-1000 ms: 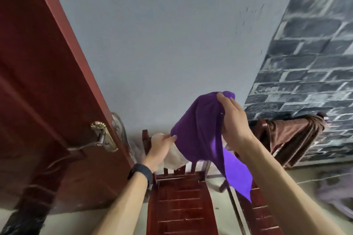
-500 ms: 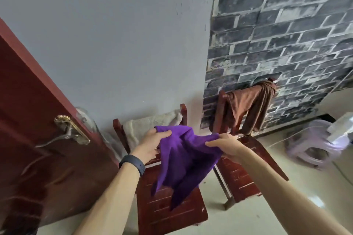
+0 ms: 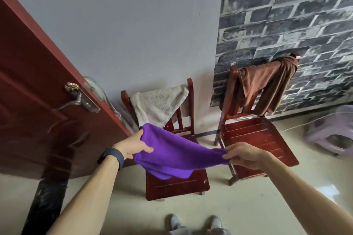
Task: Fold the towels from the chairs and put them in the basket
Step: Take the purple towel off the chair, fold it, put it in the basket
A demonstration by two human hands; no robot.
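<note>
— Whereabouts of the purple towel (image 3: 177,150)?

— Up in the air, pulled out sideways between two hands, sagging in the middle low over the seat of the nearer red chair (image 3: 175,185). Impossible to say whether brushing the seat or hanging just clear of it.

— And the grip?

— At the towel's left end, the left hand (image 3: 133,145), curled round the cloth with the thumb on top and the fingers tucked underneath. At the right end, the right hand (image 3: 245,155), pinching a bunched corner between thumb and fingertips. On the left wrist, a dark wristband (image 3: 112,156).

— Other towels?

— Over the backrest of that same chair, a beige towel (image 3: 160,105), draped behind the purple one. Over the backrest of the second red chair (image 3: 256,139), off to the right, a brown towel (image 3: 267,86), hung in long folds.

— Around the chairs?

— Both backed close to the wall: grey plaster (image 3: 133,25) behind the first, dark brick-patterned wallpaper (image 3: 286,15) behind the second. To the left, an open red door (image 3: 38,101) with a brass handle (image 3: 80,99). At far right on the pale floor (image 3: 257,206), a lilac plastic stool (image 3: 332,135). At the bottom edge, a pair of light shoes (image 3: 175,221), toes towards the nearer chair.
</note>
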